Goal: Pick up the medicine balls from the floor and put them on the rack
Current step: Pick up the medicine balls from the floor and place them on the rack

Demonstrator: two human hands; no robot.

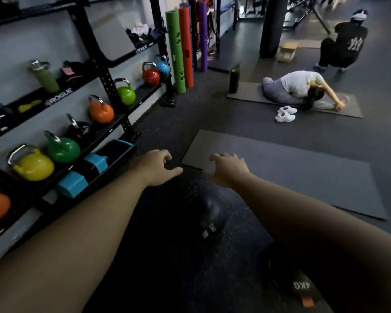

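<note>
Two dark medicine balls lie on the black rubber floor below my arms. The one marked 2KG [209,219] sits between my forearms. The one marked 4KG [289,279] lies lower right, partly hidden under my right forearm. My left hand [154,167] and my right hand [227,169] are stretched out ahead, fingers spread and curled, holding nothing, well beyond both balls. The black rack [108,84] stands along the wall on the left.
Coloured kettlebells [33,164] fill the rack's shelves, with blue blocks [72,184] on the bottom shelf. A grey mat [291,168] lies ahead. One person stretches on a farther mat [300,89], another crouches behind [345,44]. White shoes [284,114] and foam rollers [181,50] stand nearby.
</note>
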